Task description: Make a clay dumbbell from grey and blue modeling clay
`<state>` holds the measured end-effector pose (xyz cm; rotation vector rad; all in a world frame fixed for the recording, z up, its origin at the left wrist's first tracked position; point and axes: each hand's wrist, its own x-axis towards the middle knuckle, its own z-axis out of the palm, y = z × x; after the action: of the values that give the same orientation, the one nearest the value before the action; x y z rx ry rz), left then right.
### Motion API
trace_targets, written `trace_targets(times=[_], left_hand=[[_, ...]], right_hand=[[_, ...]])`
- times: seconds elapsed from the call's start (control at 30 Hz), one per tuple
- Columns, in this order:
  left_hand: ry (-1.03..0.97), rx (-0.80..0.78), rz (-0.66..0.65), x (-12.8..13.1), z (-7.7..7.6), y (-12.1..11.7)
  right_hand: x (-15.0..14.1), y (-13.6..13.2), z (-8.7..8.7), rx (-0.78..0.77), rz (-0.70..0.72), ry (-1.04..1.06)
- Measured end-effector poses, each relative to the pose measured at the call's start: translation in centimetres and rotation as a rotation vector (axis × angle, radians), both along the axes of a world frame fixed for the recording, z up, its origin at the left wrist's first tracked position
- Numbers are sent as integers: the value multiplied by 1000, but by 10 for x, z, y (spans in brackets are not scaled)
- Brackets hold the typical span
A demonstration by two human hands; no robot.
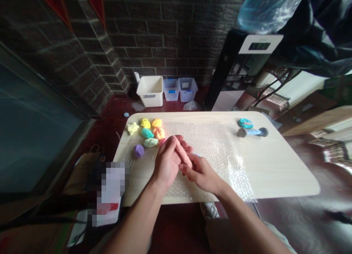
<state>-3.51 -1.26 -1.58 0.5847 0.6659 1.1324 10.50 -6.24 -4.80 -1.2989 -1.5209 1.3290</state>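
Observation:
My left hand (166, 162) and my right hand (202, 173) meet over the bubble wrap sheet (209, 144) on the light wooden table (275, 166). Palms press together, fingers stretched, and a sliver of pink clay shows at the fingertips near the left hand. Beside the left hand lie several clay pieces: a yellow star (132, 128), a yellow lump (145, 122), an orange lump (157, 122), a teal piece (147, 133), a pale green piece (151, 142), a purple ball (139, 150) and an orange-pink piece (159, 133).
A teal clay ring (245, 123) and a blue roller with dark ends (253, 132) lie at the table's far right. White and clear storage bins (150, 91) stand on the floor by the brick wall. A black-and-white appliance (242, 67) stands behind the table.

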Motion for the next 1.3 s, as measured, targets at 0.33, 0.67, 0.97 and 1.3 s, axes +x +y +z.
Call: trace_targets(times=[0.33,0.67,0.97,1.3], left_hand=[[-192,-250,230,-24,15,20],[-205,-289,281,-42,18,25],[-271,-307,244,-60,17,27],[-316,-297,235,-61,20,28]], right_hand=[[-29,-2,6,-100,88,36],[-41,2,0,-247,223,90],[-59,-2,-5,-326,203,191],[-65,-5,-2,-375,127,235]])
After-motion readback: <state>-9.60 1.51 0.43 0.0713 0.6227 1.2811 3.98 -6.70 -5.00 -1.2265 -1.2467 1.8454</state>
